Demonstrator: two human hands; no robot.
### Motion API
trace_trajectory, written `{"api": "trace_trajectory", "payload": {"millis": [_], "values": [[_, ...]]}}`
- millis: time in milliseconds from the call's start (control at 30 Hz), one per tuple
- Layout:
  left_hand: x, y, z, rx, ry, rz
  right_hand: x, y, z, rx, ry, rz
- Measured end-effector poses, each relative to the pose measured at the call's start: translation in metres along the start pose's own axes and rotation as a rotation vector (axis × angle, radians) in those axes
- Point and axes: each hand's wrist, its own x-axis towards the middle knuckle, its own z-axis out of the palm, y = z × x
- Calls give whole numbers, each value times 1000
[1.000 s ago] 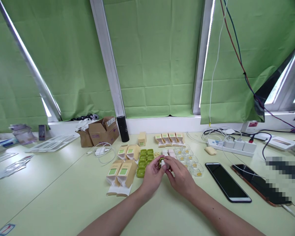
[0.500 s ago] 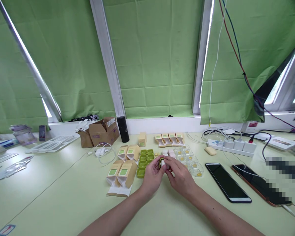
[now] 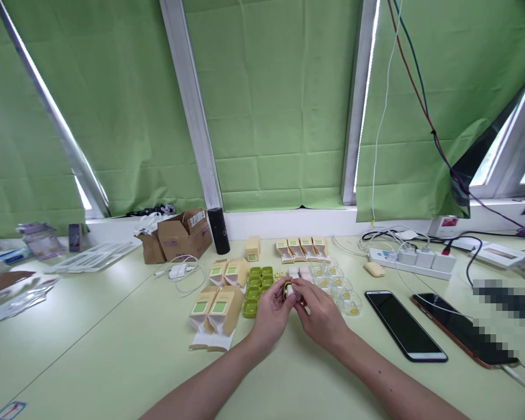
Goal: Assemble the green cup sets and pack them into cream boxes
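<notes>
Just below the centre of the frame, the left hand (image 3: 269, 318) and right hand (image 3: 326, 315) meet over the pale, smooth tabletop (image 3: 284, 385). Their fingertips pinch a small white and olive-green object (image 3: 288, 290) from both sides; it lies between the fingertips, its white part facing the wearer, its full shape covered by the fingers. Right of the hands lies a flat black phone with white ends (image 3: 406, 325). Left of them, cream cardboard boxes with green squares (image 3: 216, 308) stand with white-lined flaps open. Glossy olive-green square cups (image 3: 251, 307) sit in two columns just beside the left hand; clear, rounded plastic cups holding yellow pieces (image 3: 353, 303) lie beyond the right hand. Farther back are a matte black cylinder (image 3: 219, 231) and a creased brown cardboard carton (image 3: 186, 235), below green fabric blinds (image 3: 271, 105).
</notes>
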Motion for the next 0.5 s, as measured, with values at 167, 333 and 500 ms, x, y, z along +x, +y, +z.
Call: {"api": "trace_trajectory", "payload": {"millis": [167,333,500], "values": [[0,2,1,5,-4,3,1,-1,0,3,-3,5],[0,2,0,-9,-2,-5,2,-1,-4,25,-39,15],[1,0,-3,-49,0,-65,1,-2,-7,122,-132,76]]}}
